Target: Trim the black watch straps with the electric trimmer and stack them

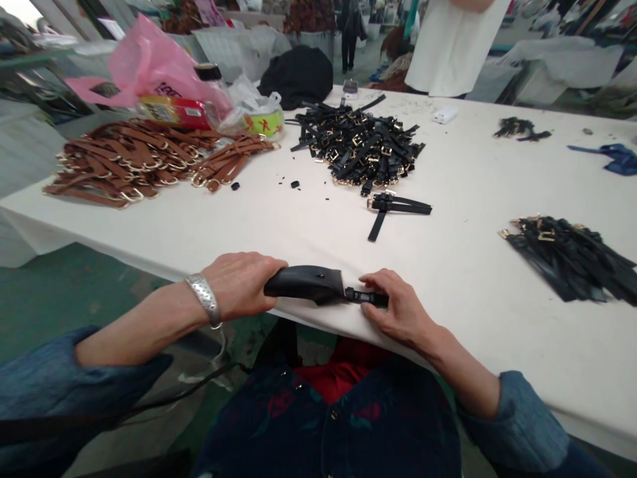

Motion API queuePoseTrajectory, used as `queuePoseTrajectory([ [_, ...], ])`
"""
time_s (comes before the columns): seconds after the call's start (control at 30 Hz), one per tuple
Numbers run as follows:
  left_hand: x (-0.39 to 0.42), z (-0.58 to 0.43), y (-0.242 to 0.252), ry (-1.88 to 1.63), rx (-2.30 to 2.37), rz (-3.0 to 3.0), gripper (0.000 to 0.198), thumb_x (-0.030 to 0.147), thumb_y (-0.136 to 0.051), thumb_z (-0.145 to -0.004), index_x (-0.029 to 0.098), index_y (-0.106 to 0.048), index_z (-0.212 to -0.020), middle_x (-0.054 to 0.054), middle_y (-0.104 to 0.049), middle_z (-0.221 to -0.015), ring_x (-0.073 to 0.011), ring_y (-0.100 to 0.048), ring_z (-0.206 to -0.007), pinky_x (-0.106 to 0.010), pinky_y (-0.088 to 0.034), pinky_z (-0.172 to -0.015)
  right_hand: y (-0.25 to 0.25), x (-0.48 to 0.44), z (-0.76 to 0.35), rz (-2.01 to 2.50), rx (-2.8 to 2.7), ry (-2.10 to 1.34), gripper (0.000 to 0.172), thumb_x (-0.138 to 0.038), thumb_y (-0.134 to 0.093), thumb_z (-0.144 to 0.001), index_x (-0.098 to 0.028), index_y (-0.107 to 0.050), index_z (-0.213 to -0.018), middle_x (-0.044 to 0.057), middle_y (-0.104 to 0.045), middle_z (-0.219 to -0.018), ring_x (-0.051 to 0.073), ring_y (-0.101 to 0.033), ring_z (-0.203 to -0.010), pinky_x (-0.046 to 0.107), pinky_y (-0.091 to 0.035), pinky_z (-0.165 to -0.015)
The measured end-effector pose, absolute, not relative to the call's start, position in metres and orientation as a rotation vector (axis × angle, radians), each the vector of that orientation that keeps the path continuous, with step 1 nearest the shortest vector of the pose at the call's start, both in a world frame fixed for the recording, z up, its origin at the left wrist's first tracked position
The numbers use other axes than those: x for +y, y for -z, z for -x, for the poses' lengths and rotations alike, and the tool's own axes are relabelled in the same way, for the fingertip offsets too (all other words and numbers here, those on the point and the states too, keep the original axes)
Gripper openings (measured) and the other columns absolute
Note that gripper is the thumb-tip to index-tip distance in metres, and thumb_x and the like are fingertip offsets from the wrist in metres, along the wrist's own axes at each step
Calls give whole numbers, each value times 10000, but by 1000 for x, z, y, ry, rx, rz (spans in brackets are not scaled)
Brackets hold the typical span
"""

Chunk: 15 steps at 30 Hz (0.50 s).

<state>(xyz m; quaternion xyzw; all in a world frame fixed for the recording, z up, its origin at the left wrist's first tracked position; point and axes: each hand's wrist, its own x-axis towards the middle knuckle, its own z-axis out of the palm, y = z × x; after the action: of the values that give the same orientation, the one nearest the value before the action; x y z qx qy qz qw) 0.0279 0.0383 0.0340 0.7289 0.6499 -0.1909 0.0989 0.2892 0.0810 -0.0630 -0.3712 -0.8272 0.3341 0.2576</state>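
Note:
My left hand (246,284), with a silver bracelet (203,297) at its wrist, is closed around the left end of a wide, curved black piece (308,283) that looks like leather. A small dark fitting shows on its upper face. From its right end runs a narrow black strap (355,295), pinched between the thumb and fingers of my right hand (395,305). How strap and piece are joined is too small to tell. Beyond my hands lies a short black buckle strap (398,204), in front of a heap of black buckle straps (363,143).
Brown buckle straps (124,156) are piled at the left, near a pink bag (149,63) and a jar (174,111). More black straps (572,255) lie at the right. The white table's front edge (124,255) runs before me. A person in white (452,46) stands across the table.

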Motion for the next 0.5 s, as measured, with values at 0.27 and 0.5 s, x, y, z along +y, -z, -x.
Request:
queuePoseTrajectory([
  [0.27,38,-35,-49,748,1899,-2240,236,316,-458,-694,259,-606,-870,-50,-688,-747,-230,-632,-685,-300,-367,-548,68,78,-299,1063,-2378,-827,181,-188,-604,-763,-195,-644,-940,60,-582,-864,211,-516,-867,355,-432,-783],
  [0.5,45,-37,-36,651,1910,-2270,250,318,-455,-676,258,-603,-869,-47,-684,-740,-239,-637,-699,-301,-380,-553,71,80,-298,1075,-2339,-798,164,-179,-620,-749,-194,-646,-910,50,-575,-846,207,-526,-862,346,-429,-779],
])
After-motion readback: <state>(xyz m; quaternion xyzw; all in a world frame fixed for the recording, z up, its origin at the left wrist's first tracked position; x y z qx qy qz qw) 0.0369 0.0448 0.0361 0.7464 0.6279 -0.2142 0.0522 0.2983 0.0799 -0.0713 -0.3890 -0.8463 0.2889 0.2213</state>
